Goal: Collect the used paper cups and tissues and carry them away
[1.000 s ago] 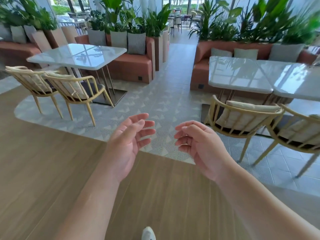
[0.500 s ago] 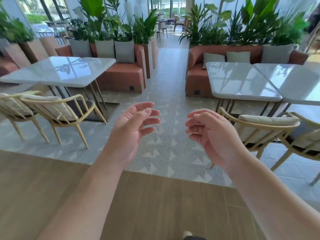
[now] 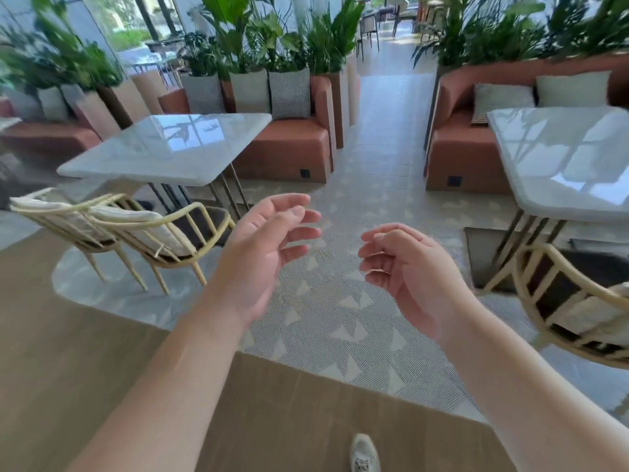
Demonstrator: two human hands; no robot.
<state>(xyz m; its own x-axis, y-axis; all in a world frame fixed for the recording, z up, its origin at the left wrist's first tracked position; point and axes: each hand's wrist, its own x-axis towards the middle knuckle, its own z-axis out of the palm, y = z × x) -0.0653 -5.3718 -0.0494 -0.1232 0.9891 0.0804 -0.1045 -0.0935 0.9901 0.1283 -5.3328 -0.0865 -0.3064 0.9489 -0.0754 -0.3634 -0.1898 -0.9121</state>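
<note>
No paper cup or tissue shows anywhere in the head view. My left hand (image 3: 262,253) is held out in front of me at chest height, palm turned inward, fingers apart and loosely curved, holding nothing. My right hand (image 3: 412,270) hangs level with it a short way to the right, fingers curled loosely inward, also holding nothing. Both hands float above the patterned floor, apart from each other and touching nothing.
A white marble table (image 3: 170,148) with two wooden chairs (image 3: 143,229) stands at the left. Another marble table (image 3: 571,158) and a chair (image 3: 571,301) stand at the right. Terracotta sofas (image 3: 289,148) and planters lie behind. A tiled aisle (image 3: 381,137) runs between them.
I have walked forward: the tables, chairs and sofas have drawn closer and spread to the sides. My hands keep the same raised pose with nothing in them.
</note>
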